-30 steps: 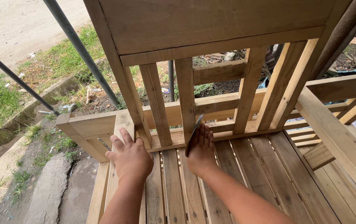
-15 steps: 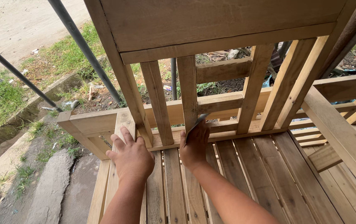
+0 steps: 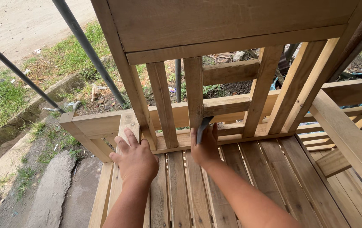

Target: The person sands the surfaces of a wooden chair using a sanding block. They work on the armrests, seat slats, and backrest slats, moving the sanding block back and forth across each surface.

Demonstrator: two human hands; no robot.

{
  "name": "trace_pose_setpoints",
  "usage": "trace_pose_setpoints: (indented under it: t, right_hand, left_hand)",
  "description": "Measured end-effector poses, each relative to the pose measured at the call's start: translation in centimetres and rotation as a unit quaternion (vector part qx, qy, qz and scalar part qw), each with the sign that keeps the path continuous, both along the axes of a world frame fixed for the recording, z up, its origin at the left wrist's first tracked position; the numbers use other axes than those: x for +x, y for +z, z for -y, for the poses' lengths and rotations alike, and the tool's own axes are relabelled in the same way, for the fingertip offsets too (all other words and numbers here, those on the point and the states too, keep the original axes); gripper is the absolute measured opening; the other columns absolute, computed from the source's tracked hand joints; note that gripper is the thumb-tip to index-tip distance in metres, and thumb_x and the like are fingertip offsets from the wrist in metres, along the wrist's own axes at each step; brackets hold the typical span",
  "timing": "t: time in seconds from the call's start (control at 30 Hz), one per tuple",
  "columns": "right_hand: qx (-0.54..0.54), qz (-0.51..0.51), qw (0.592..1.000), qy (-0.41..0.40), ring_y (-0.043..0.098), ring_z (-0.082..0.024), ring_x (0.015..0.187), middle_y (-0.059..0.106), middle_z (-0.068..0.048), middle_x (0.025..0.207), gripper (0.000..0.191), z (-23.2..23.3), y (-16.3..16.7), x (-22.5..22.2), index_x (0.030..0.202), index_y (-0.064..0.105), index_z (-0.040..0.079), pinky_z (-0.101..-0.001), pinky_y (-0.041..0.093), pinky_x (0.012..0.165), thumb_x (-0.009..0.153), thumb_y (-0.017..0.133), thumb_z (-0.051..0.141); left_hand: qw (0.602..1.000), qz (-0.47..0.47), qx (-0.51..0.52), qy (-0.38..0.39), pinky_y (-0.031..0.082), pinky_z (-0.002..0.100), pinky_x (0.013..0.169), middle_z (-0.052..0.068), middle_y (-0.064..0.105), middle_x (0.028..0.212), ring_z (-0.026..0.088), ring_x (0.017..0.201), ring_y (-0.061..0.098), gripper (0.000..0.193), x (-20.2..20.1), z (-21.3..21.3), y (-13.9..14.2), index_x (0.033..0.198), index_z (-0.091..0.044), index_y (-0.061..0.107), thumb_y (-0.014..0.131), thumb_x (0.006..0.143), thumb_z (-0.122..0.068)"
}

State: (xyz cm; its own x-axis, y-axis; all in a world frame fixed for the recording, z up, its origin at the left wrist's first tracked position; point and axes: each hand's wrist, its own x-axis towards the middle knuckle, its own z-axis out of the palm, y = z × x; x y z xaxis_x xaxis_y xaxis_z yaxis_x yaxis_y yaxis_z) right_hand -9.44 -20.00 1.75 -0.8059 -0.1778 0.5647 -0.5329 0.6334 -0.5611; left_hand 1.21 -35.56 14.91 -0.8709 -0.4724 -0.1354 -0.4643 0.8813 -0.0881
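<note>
A pale wooden bench [image 3: 273, 169] with a slatted seat and upright back slats fills the view. My left hand [image 3: 135, 158] lies flat, fingers spread, on the seat's left end beside the corner post. My right hand [image 3: 205, 147] holds a dark folded sheet, likely sandpaper [image 3: 203, 125], pressed against the foot of a middle back slat [image 3: 194, 90] where it meets the rear rail.
Two dark metal poles [image 3: 86, 46] slant across the upper left. Behind the bench lie soil, weeds and litter. A concrete kerb and grass [image 3: 3, 97] run on the left. More wooden frames [image 3: 349, 126] stand at the right.
My right hand has slid left and forward with the dark sheet, from the seat up to the base of the middle slat. My left hand has stayed put.
</note>
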Motion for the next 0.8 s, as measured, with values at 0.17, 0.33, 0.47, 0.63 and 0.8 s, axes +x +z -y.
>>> trace_pose_setpoints:
  t: [0.17, 0.33, 0.47, 0.63, 0.8]
  right_hand:
    - [0.036, 0.044, 0.998, -0.021, 0.044, -0.054, 0.131, 0.062, -0.029, 0.128, 0.041, -2.1, -2.1, -2.4, 0.136, 0.052, -0.002, -0.0573, 0.016, 0.124, 0.108, 0.044, 0.027]
    - [-0.061, 0.104, 0.991, 0.061, 0.060, -0.051, 0.106, 0.063, -0.034, 0.111, 0.030, -4.8, -2.0, -3.8, 0.119, 0.057, -0.006, -0.0517, 0.047, 0.095, 0.106, 0.048, 0.021]
    - [-0.061, 0.241, 0.966, 0.073, 0.067, -0.041, 0.084, 0.070, -0.023, 0.089, 0.033, -5.8, -1.2, -3.7, 0.107, 0.060, -0.002, -0.0471, 0.052, 0.078, 0.104, 0.049, 0.030]
    - [-0.125, 0.172, 0.974, 0.082, 0.066, -0.039, 0.081, 0.069, -0.019, 0.085, 0.043, -4.7, -0.8, -2.8, 0.103, 0.061, -0.001, -0.0446, 0.052, 0.074, 0.105, 0.050, 0.040]
    - [-0.140, 0.261, 0.955, -0.009, 0.067, -0.037, 0.078, 0.070, -0.018, 0.077, 0.042, -4.2, -0.9, -2.6, 0.097, 0.066, 0.001, -0.0431, 0.053, 0.074, 0.103, 0.057, 0.041]
  left_hand:
    - [1.000, 0.010, 0.002, -0.002, 0.028, 0.068, 0.109, 0.019, 0.009, 0.170, 0.048, 0.152, 0.009, 0.043, 0.1, 0.0, -0.1, 0.134, -0.017, 0.059, 0.059, 0.093, -0.031]
    - [1.000, 0.007, -0.012, -0.006, 0.029, 0.068, 0.108, 0.019, 0.011, 0.169, 0.048, 0.151, 0.012, 0.043, -0.1, 0.0, -0.4, 0.134, -0.018, 0.059, 0.060, 0.092, -0.026]
    - [1.000, 0.004, -0.011, -0.008, 0.029, 0.069, 0.108, 0.020, 0.011, 0.169, 0.049, 0.151, 0.012, 0.041, -0.1, 0.0, -0.4, 0.132, -0.017, 0.060, 0.060, 0.093, -0.029]
    - [1.000, 0.000, -0.010, -0.004, 0.031, 0.069, 0.106, 0.020, 0.011, 0.169, 0.049, 0.150, 0.013, 0.041, -0.1, 0.1, -0.4, 0.132, -0.017, 0.061, 0.060, 0.093, -0.028]
    - [1.000, -0.006, -0.011, -0.007, 0.030, 0.069, 0.107, 0.019, 0.012, 0.169, 0.048, 0.151, 0.013, 0.043, -0.1, 0.1, -0.6, 0.132, -0.018, 0.061, 0.061, 0.092, -0.031]
